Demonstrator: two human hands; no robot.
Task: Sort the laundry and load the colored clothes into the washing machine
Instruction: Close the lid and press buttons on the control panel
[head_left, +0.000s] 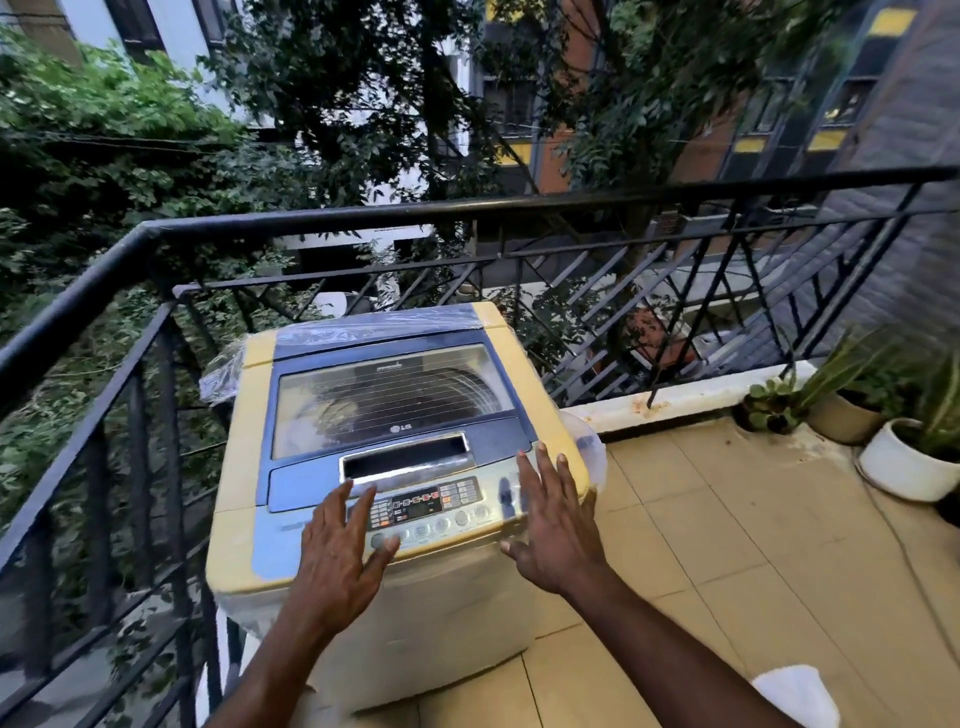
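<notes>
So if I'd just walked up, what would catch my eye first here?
Probably the yellow-and-blue top-loading washing machine, standing in the balcony corner against the black railing with its lid closed. Both hands hover open over its control panel: the left hand near the buttons, the right hand at the panel's right end. Potted plants line the right edge.

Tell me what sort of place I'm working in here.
Most likely an upstairs apartment balcony: a black metal railing edges the tiled floor, a top-loading washing machine stands by it, and potted plants line the edge.
</notes>
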